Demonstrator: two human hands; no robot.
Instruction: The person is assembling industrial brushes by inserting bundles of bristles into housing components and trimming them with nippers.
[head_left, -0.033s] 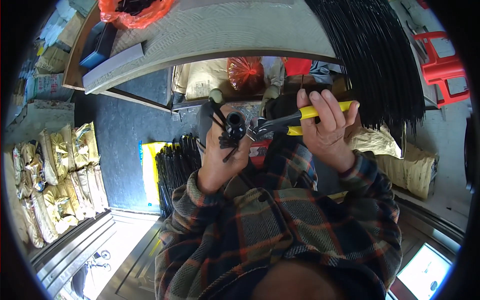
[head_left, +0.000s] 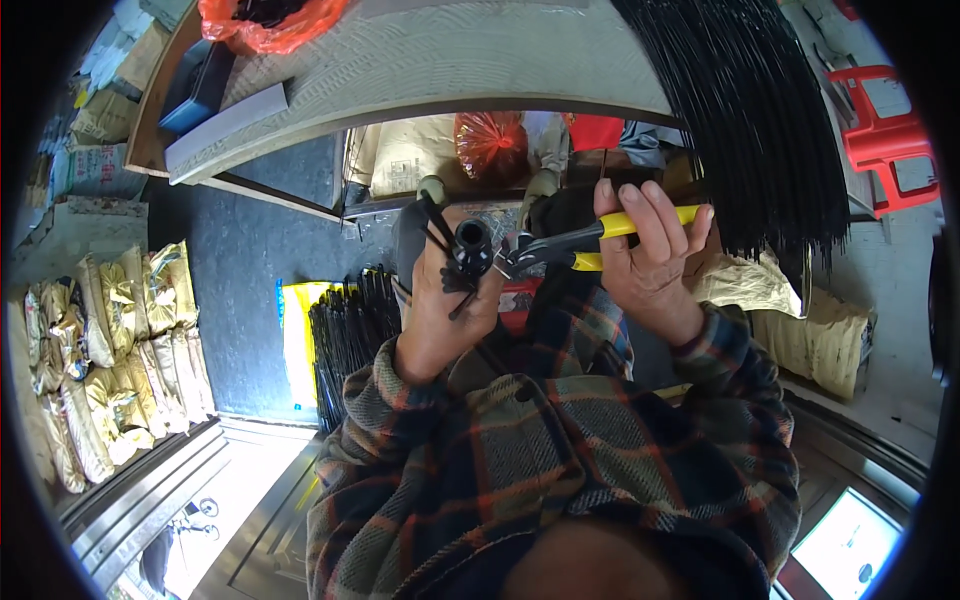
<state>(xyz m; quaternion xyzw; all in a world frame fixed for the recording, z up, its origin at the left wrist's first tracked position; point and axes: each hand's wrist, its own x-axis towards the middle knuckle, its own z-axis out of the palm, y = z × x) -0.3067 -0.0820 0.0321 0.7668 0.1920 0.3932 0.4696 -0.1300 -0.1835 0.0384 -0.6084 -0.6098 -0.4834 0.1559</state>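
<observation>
My left hand is wrapped round a black part with a round hollow end, its opening facing up. Several thin black strips stick out beside it from the same grip. In my right hand is a pair of pliers with yellow and black handles, held level above my lap. Their metal jaws meet the right side of the black part, close to my left fingertips. Whether the jaws bite on something there is too small to tell.
Ahead stands a worktable with a thick bundle of long black strips over its right end. A second black bundle lies on yellow packaging at my left. Stuffed sacks line the far left. A red plastic stool is at the right.
</observation>
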